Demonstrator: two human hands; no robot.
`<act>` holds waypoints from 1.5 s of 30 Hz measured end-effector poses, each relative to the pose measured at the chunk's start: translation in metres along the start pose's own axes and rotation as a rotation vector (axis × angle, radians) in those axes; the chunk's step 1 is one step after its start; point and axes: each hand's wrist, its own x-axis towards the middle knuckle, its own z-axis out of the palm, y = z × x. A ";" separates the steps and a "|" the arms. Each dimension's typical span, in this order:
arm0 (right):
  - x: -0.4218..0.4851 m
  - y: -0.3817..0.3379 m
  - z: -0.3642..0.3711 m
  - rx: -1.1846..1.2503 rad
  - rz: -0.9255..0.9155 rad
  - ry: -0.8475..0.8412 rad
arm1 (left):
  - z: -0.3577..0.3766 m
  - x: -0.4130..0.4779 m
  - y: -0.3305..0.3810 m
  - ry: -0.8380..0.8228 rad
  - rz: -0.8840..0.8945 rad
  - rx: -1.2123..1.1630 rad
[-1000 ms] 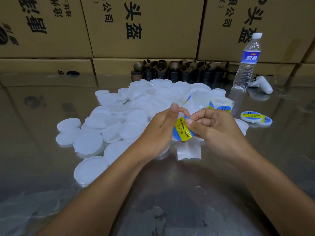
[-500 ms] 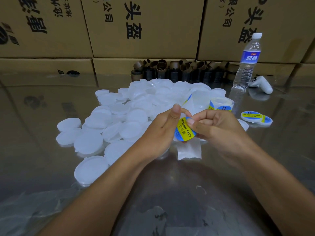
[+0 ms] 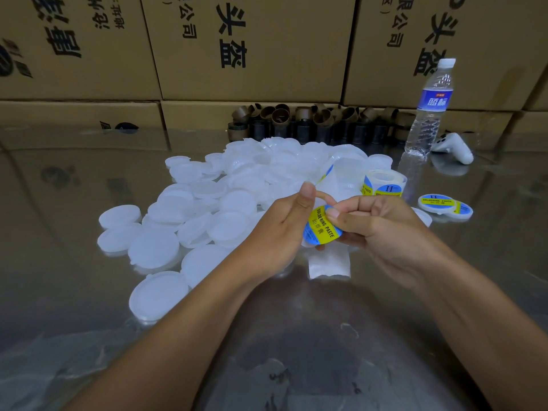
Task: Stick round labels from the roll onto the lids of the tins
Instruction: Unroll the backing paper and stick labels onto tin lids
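Both hands meet above the table (image 3: 296, 336). The left hand (image 3: 281, 229) grips a lid, apparently edge-on; the right hand (image 3: 376, 229) pinches the round label (image 3: 321, 229) against it, yellow band running diagonally. Beyond lie blank lids (image 3: 207, 209), with the label roll (image 3: 384, 183) nearer the right hand.

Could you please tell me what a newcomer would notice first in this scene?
Probably the round yellow-and-blue label at centre, pinched between the left hand and right hand. Behind them spreads a heap of white plastic lids on the shiny table, with the roll of labels just beyond the right hand.
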 end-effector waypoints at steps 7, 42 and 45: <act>-0.001 -0.001 -0.002 0.014 0.005 -0.032 | 0.000 0.000 -0.001 -0.010 -0.001 -0.007; 0.001 -0.001 -0.006 0.121 0.080 -0.078 | 0.000 -0.001 0.000 -0.031 0.000 -0.030; 0.001 -0.001 -0.006 0.124 0.093 -0.084 | 0.001 0.000 -0.001 -0.033 0.008 -0.027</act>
